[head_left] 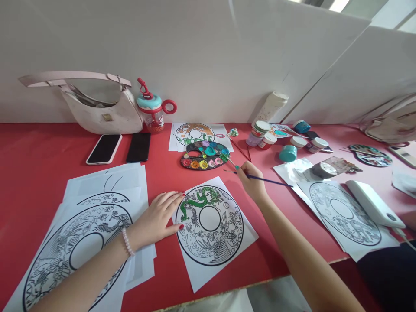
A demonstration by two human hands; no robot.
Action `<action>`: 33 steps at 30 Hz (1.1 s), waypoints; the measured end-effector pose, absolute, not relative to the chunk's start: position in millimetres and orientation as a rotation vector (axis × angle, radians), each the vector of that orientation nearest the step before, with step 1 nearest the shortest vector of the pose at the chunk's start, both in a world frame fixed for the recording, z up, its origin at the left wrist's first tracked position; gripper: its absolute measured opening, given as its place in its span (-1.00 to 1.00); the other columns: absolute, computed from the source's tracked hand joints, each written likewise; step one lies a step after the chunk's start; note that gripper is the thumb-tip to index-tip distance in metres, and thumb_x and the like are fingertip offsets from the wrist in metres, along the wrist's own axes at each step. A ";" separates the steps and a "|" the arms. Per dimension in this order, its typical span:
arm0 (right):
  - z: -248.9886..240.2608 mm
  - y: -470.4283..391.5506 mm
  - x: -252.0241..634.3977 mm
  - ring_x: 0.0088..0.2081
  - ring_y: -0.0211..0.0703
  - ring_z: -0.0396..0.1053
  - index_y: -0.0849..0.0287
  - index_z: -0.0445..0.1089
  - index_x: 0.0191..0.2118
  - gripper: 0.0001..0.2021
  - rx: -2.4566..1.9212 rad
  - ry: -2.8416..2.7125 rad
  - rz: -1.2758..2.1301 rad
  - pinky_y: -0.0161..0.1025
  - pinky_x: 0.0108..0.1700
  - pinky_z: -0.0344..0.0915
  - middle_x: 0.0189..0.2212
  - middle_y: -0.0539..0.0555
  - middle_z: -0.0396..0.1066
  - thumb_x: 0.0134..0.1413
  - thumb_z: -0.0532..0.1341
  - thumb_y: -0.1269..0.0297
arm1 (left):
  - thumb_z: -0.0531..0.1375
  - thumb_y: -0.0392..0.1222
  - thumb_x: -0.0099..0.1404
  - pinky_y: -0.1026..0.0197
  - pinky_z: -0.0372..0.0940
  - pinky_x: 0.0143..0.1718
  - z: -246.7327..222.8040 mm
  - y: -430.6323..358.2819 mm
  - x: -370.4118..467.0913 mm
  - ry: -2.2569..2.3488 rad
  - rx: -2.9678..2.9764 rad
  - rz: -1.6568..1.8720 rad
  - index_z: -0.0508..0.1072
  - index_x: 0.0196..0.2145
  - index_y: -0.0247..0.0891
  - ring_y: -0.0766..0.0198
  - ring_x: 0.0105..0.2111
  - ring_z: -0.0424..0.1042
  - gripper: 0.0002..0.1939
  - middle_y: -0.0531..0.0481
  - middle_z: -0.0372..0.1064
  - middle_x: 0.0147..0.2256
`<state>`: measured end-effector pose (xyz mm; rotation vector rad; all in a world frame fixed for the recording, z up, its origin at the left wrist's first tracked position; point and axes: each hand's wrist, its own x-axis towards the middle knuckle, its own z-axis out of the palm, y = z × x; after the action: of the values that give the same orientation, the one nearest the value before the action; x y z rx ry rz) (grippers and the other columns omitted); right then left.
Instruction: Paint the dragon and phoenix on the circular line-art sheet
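Note:
My left hand (162, 216) lies flat with fingers stretched, its fingertips on the left edge of a printed sheet (211, 234). On that sheet is a ring design with a dragon painted green; the rest is black outline. My right hand (251, 180) pinches a thin paintbrush (231, 162), whose tip touches the right side of the paint palette (191, 166). The palette's wells hold several colours. A dark blue paintbrush (274, 180) passes by the right hand; whether the hand also grips it, I cannot tell.
Printed sheets (136, 182) pile up at left. Behind them are two phones (105, 149), a white handbag (104, 117) and a cup (152, 113). Paint jars (288, 153), a white power bank (373, 203) and more sheets (341, 216) occupy the right. A part-coloured sheet (195, 134) lies behind the palette.

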<state>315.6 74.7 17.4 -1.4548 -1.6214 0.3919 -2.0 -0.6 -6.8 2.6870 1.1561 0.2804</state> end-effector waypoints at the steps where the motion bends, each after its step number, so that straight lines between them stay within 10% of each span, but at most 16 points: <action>1: 18.7 84.8 316.3 -0.59 -0.34 -0.08 0.12 -0.01 -0.59 -0.71 -1.450 -1.622 0.377 -0.34 -0.54 -0.09 -0.68 -0.13 -0.05 0.03 0.11 0.26 | 0.02 0.20 0.33 -0.02 0.05 0.18 -7.0 -0.6 -2.0 1.159 2.683 0.283 -0.14 0.29 -0.17 0.01 0.20 0.05 -0.27 -0.10 0.05 0.22; 33: 21.8 141.4 316.3 -0.59 -0.36 -0.08 0.13 -0.02 -0.61 -0.72 -1.478 -1.685 0.289 -0.32 -0.53 -0.07 -0.68 -0.13 -0.04 -0.04 0.12 0.40 | 0.00 0.21 0.33 -0.06 0.07 0.18 -3.3 0.0 -1.1 1.161 2.668 0.218 -0.18 0.30 -0.16 0.01 0.20 0.05 -0.25 -0.09 0.02 0.24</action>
<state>316.3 141.4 21.8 -1.4779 -1.6848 0.2888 -1.1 0.0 -3.3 2.6682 1.1614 0.2179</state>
